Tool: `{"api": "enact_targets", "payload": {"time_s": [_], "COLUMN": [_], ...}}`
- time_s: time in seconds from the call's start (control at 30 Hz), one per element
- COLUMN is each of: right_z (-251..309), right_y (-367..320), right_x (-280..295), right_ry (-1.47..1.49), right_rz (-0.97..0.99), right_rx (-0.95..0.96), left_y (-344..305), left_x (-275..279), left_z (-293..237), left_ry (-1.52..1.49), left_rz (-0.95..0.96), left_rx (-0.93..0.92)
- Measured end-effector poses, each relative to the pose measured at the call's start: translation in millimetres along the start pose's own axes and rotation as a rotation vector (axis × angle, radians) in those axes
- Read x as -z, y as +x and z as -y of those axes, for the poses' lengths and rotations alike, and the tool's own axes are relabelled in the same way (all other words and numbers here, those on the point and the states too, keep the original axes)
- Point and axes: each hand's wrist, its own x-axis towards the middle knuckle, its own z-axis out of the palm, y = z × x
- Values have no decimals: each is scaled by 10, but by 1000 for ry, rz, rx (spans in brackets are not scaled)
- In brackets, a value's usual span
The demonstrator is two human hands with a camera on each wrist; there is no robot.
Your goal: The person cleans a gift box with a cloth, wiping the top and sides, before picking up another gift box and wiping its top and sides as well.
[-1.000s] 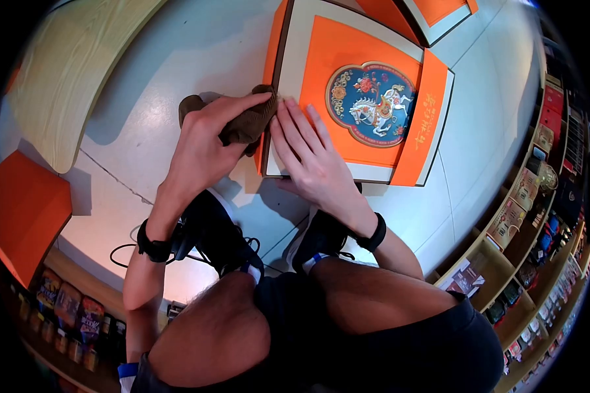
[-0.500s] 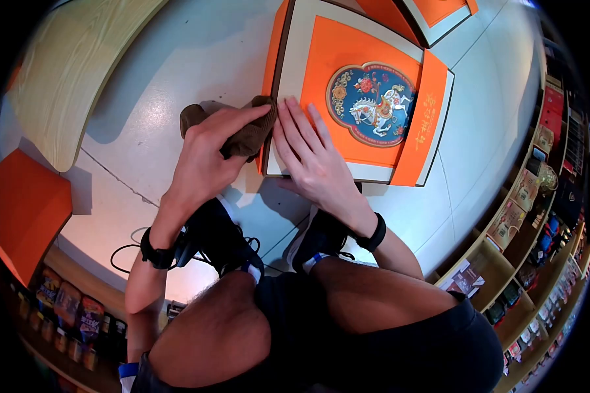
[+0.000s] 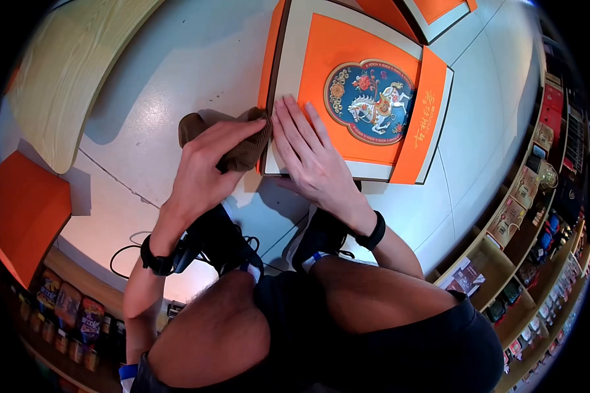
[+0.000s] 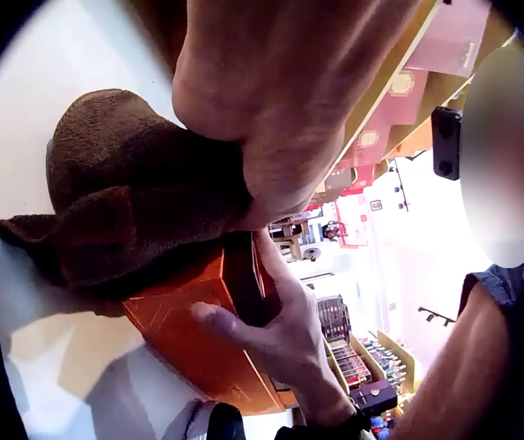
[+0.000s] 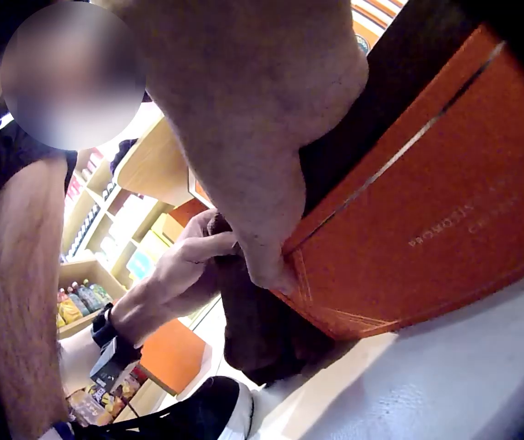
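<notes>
Now I have the left hand (image 3: 200,160) gripping a brown cloth (image 3: 246,154) against the box's (image 3: 314,56) left side, and it is nearer the shoes (image 3: 219,236) than it was half a second ago. A second back, the cloth's tip was farther up that edge; it has slid down toward the near corner. The fingers are bent over the bunched fabric, the index reaching along it to the dark rim, and a loose fold sticks out on the far side from the box.

My right hand barely differs from before: its fingers lie straight along the top's pale border, just beside the cloth, and on the left wrist view I see its thumb against the near orange side. It grips nothing. The box is on the pale floor (image 3: 170,72) in front of the shoes, horse emblem (image 3: 373,105) up. I have a second box (image 3: 432,12) just beyond it, and stocked shelves (image 3: 514,226) off to the right.
</notes>
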Motion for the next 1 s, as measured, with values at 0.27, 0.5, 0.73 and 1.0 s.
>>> {"api": "enact_targets", "payload": {"time_s": [0.27, 0.5, 0.73, 1.0], "right_z": [-1, 9, 12, 10], "right_y": [3, -3, -4, -5], "right_x": [-10, -13, -5, -11], "right_ry": [-16, 54, 34, 28], "right_rz": [-13, -8, -14, -27], "right_rx": [2, -14, -16, -14], "left_y": [-74, -242, -300, -356], "left_x": [-1, -85, -117, 88], "left_z": [-11, 46, 63, 132], "left_ry": [10, -33, -31, -2], "left_rz": [-2, -30, -32, -112], "left_rx": [-8, -52, -78, -19]}}
